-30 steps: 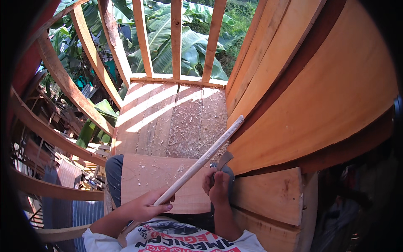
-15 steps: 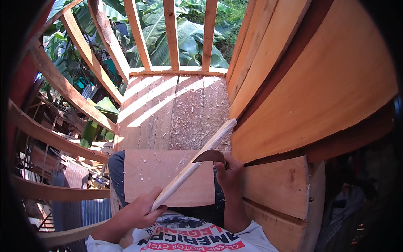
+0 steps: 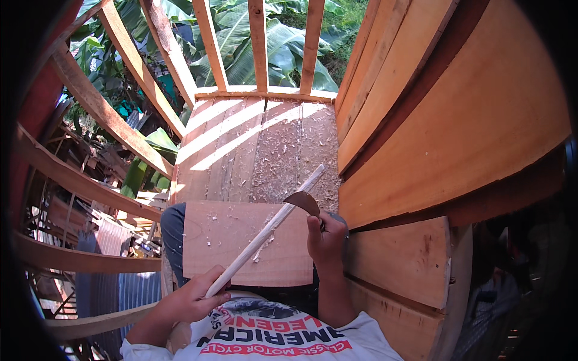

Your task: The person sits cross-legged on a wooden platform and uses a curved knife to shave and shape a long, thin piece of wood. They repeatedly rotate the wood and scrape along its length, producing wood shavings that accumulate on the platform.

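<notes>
A pale, peeled wooden stick (image 3: 256, 242) slants from lower left to upper right over a flat wooden board (image 3: 211, 256) on my lap. My left hand (image 3: 203, 295) is closed round the stick's near end. In my right hand (image 3: 327, 238) I grip a knife (image 3: 303, 202) with a broad, curved brown blade. Its blade lies across the upper part of the stick, touching it. Most of the handle is hidden in my fingers. A few wood chips lie on the board, and a curled shaving (image 3: 257, 257) is beside the stick.
Many shavings cover the plank floor (image 3: 241, 162) ahead. Wooden railing slats (image 3: 259, 48) stand at the far side and left, with banana leaves beyond. A large wooden panel (image 3: 457, 120) rises at the right, above a plank ledge (image 3: 400, 253) close to my right arm.
The stick has drawn back toward me and turned a little steeper. The blade has shifted up along it toward the far end. More chips show on the board.
</notes>
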Demonstrator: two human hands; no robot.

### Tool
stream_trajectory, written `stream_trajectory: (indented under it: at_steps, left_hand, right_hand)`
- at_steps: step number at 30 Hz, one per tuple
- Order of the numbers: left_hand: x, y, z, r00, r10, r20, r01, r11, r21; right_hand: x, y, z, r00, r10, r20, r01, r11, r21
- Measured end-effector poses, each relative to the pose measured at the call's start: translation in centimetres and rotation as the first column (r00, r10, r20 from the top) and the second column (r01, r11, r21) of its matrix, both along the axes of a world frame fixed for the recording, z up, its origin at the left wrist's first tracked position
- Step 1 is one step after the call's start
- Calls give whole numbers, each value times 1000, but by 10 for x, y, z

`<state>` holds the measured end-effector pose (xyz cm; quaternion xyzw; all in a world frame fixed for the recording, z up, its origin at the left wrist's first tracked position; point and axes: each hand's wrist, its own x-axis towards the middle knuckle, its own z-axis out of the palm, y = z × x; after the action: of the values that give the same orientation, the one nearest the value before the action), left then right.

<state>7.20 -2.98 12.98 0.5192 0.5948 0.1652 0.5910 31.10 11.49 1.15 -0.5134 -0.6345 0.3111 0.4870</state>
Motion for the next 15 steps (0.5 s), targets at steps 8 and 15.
stream_trajectory:
  at_steps: [8, 15]
  left_hand:
    - [1, -2, -5, 999, -2, 51, 1, 1000, 12]
    - [1, -1, -14, 997, -34, 69, 35, 999, -13]
  right_hand:
    - [-8, -9, -7, 997, 81, -14, -79, 995, 68]
    - [14, 4, -21, 991, -24, 132, 16, 998, 60]
